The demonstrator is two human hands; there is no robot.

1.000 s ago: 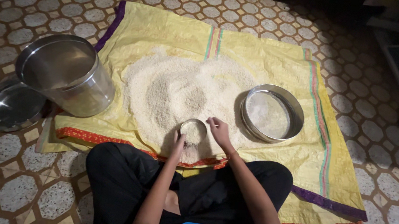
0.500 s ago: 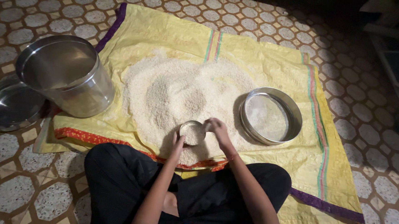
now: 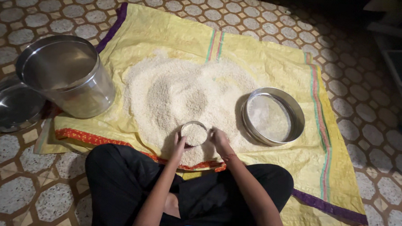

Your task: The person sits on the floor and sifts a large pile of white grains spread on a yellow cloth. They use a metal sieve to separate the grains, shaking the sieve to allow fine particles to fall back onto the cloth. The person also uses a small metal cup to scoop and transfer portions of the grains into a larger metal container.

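One small steel cup (image 3: pixel 194 133), heaped with rice, low in the centre of the frame, gripped by left hand (image 3: pixel 179 143) with fingers curled to its left side; right hand (image 3: pixel 219 138) cupped loosely against its right rim. One wide rice pile (image 3: pixel 184 91) on one yellow woven sheet (image 3: pixel 263 54). One round sieve (image 3: pixel 273 115) at centre right. One tall steel canister (image 3: pixel 65 76) at upper left, one steel lid (image 3: pixel 6 107) beside it, far left. Patterned floor tiles (image 3: pixel 378 150) all around.
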